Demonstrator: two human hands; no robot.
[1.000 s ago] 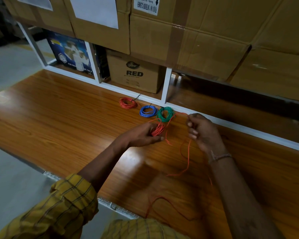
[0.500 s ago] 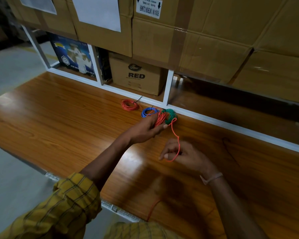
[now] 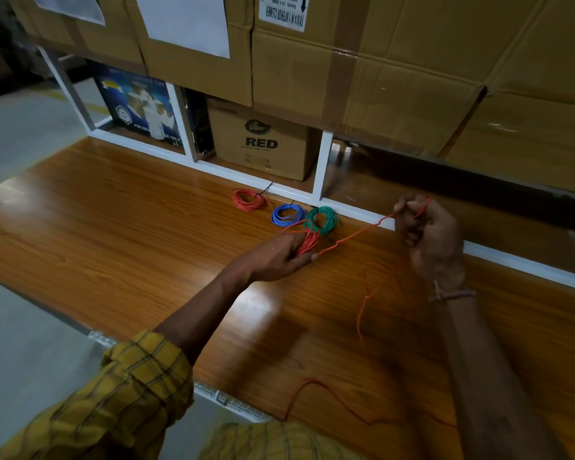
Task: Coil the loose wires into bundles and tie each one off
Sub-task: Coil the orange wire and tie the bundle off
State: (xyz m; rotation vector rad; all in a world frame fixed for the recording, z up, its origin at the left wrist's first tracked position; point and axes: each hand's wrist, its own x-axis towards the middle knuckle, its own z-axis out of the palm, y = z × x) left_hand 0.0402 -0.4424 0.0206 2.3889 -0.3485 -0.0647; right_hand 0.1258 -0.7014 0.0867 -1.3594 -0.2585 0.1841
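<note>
Your left hand (image 3: pixel 281 255) grips a half-wound coil of orange wire (image 3: pixel 308 242) between thumb and curled fingers, low over the wooden table (image 3: pixel 120 234) and just in front of the green bundle (image 3: pixel 322 220). From that coil the wire's free run (image 3: pixel 356 234) stretches up and to the right to your right hand (image 3: pixel 427 232), which pinches it in curled fingers near the white shelf frame (image 3: pixel 512 262). The rest of the wire trails loose across the table toward you. The blue bundle (image 3: pixel 287 215) and a finished orange bundle (image 3: pixel 248 199) lie beside the green one.
</note>
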